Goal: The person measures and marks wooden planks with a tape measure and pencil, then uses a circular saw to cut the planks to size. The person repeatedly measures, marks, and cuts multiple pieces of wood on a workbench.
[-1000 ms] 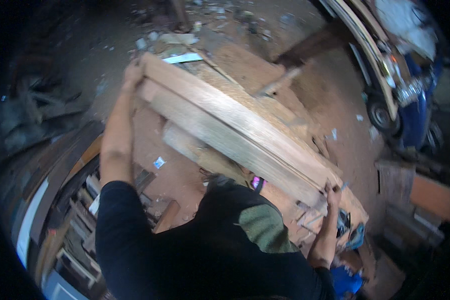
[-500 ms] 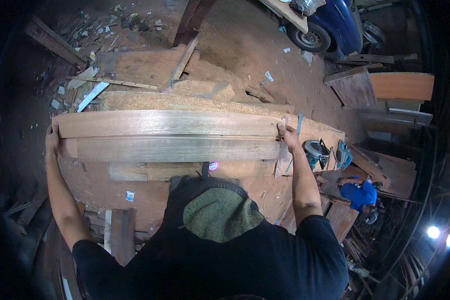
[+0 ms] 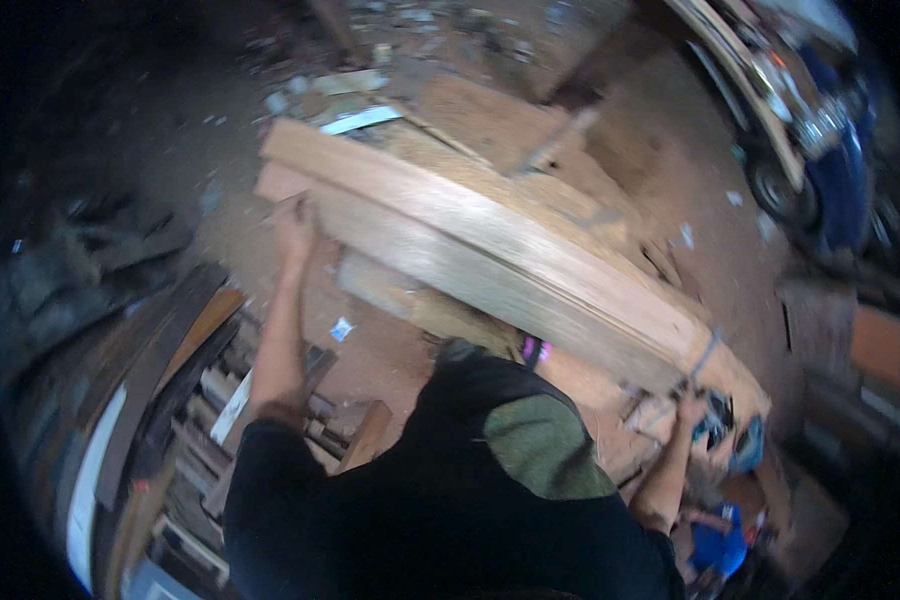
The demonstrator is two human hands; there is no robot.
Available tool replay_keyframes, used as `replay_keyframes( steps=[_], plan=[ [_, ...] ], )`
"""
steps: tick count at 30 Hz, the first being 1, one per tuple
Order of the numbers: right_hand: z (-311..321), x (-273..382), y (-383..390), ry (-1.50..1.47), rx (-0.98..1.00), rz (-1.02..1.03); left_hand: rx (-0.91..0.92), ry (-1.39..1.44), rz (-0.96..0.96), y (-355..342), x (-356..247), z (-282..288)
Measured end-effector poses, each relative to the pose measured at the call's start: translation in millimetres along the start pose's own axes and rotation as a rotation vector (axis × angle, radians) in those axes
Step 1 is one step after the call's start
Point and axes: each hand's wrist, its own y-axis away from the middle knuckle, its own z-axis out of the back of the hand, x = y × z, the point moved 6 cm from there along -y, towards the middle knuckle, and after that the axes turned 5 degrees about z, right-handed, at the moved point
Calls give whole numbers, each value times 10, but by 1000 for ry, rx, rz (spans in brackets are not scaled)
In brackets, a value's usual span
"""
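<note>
Two long pale wooden boards lie side by side, slanting from upper left down to the right: a far board (image 3: pixel 420 190) and a near board (image 3: pixel 420 262). At the near board's left end, my left hand (image 3: pixel 296 222) is closed on its edge. Its other end is in my right hand (image 3: pixel 688 405), whose fingers are smeared by motion but appear closed round the corner. Beside the right hand, a thin grey-blue strip (image 3: pixel 708 352) sticks up past the boards' ends.
Power tools, one dark and teal (image 3: pixel 715 418) and one teal (image 3: pixel 748 445), sit beyond my right hand. A person in blue (image 3: pixel 720 545) is at lower right. Several planks (image 3: pixel 130 430) lie at left. A blue car (image 3: pixel 845 190) stands at upper right.
The view has turned, so the boards now slant down to the right. My left hand has shifted to the near board's end, and my right hand has moved from the far board to the near one.
</note>
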Motion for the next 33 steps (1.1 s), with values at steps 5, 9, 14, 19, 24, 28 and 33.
replay_keyframes(
  steps=[5,9,14,19,24,28,33],
  plan=[
    [-376,-508,154,-711,178,-384,-100,54,-89,-143,-263,14],
    [-244,-287,-66,-452,283,-334,-168,17,4,-187,11,64],
    [-256,393,116,-520,312,-228,-310,-80,20,-652,501,186],
    [-473,682,314,-683,307,-211,-243,89,54,-996,680,220],
    [-520,483,320,-723,344,-278,-138,35,123,-998,726,202],
    [-462,672,351,-652,407,-203,-98,24,115,-1079,722,248],
    [-360,799,436,-681,412,-360,55,-7,173,-1482,1281,60]
  ],
)
